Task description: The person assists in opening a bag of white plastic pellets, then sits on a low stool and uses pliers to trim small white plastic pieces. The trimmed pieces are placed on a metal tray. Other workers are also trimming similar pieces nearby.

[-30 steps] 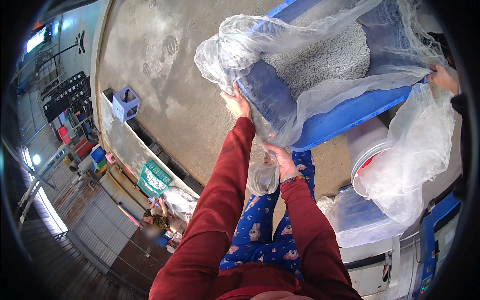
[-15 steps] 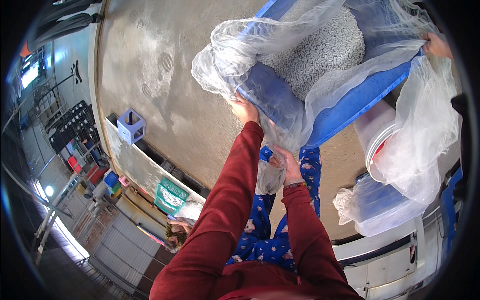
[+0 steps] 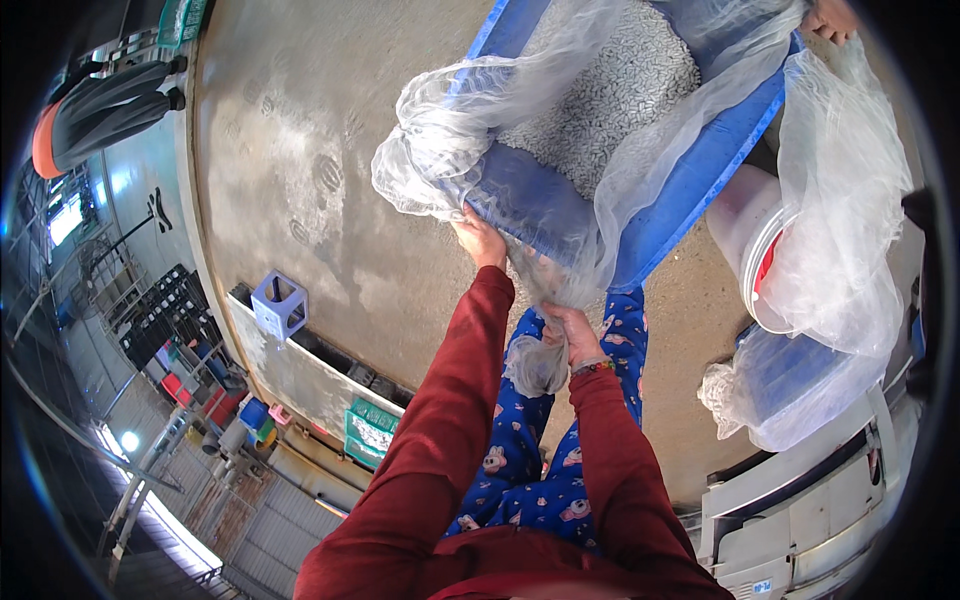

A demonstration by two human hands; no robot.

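A blue plastic bin (image 3: 700,165), lined with thin white mesh netting (image 3: 440,125), sits tilted in front of me. A heap of small whitish-grey pellets (image 3: 620,115) lies inside on the netting. My left hand (image 3: 482,240) is closed on the bin's near left corner, its fingers partly hidden by mesh. Closer to me, between my knees, my right hand (image 3: 572,332) is closed around gathered netting, with a bunched end hanging beside it. At the far right, another person's hand (image 3: 832,18) is at the bin's netting.
To the right stands a white bucket (image 3: 755,240) with loose netting over it, beside a mesh-covered blue bin (image 3: 810,395). On the left are a lilac stool (image 3: 280,305) and a green basket (image 3: 370,432) along a low ledge. A person's dark-trousered legs (image 3: 115,115) show at the far left.
The whole view has turned slightly. The other person's hand appears farther up and left, by the bin's corner. Both my hands keep their holds.
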